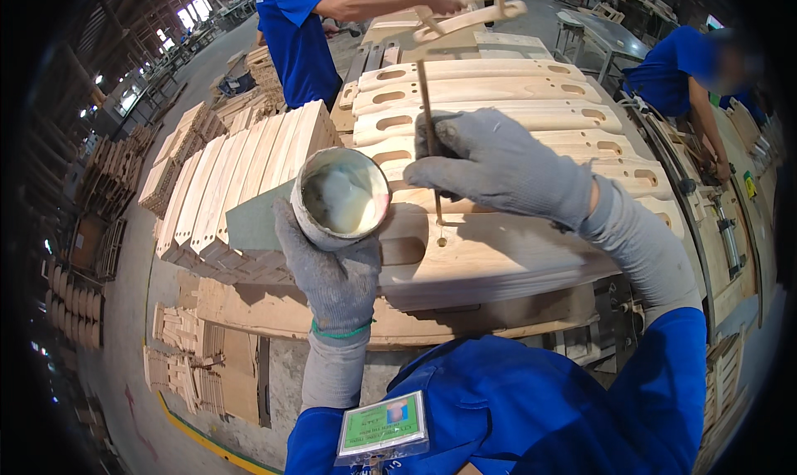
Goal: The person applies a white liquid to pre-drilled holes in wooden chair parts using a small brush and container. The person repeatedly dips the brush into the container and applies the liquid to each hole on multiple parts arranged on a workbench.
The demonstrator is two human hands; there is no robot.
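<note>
My left hand [334, 277], in a grey knitted glove, grips a round cup [309, 224] with a pale, crusted rim. Inside the cup is a creamy white paste [347, 198], probably glue. Gloved likewise, my right hand [513, 166] pinches a thin brown stick [425, 93], held nearly upright. The stick's lower end is just above or at a small round hole [442, 242] in the nearest wooden board [515, 255]; I cannot tell whether it touches. That board tops a stack and has a long oval slot beside the hole, partly behind the cup.
Slotted boards [490, 114] lie in rows beyond my right hand. Stacked wooden pieces [241, 164] and a grey-green panel [259, 218] are left of the cup. A person in blue [299, 35] holds a wooden frame [473, 23] across the table; another person [668, 73] works at right.
</note>
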